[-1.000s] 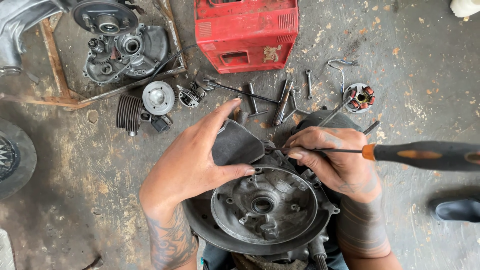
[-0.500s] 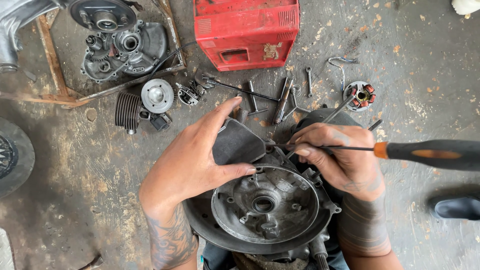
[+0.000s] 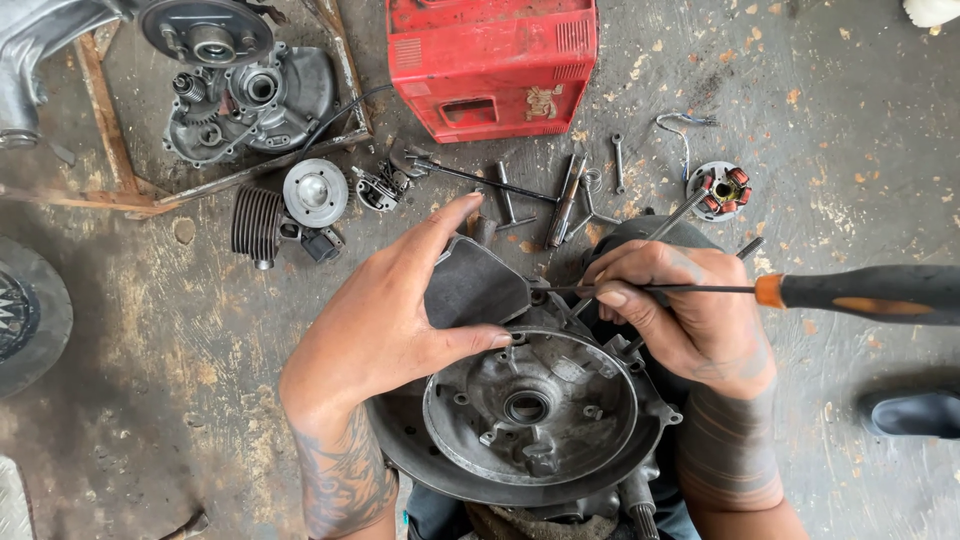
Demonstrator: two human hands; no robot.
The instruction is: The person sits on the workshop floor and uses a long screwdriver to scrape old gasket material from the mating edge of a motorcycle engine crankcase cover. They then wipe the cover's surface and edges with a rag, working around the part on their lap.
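Observation:
A grey metal engine case (image 3: 560,420) with a round recess and a centre hole lies low in the middle of the view. My left hand (image 3: 385,315) rests on its left rim, fingers spread and thumb on the casting. My right hand (image 3: 690,310) grips the thin shaft of a screwdriver (image 3: 850,293) with a black and orange handle that sticks out to the right; its tip points left into the top of the case.
A red metal box (image 3: 495,65) stands at the top centre. Loose bolts and tools (image 3: 560,200) lie below it, a small stator (image 3: 722,190) to the right. Engine covers (image 3: 245,95), a finned cylinder (image 3: 258,225) and a round cap (image 3: 315,192) sit at upper left. A dark shoe (image 3: 915,412) is at right.
The screwdriver and my right hand have shifted slightly to the right. My left hand stays on the case rim.

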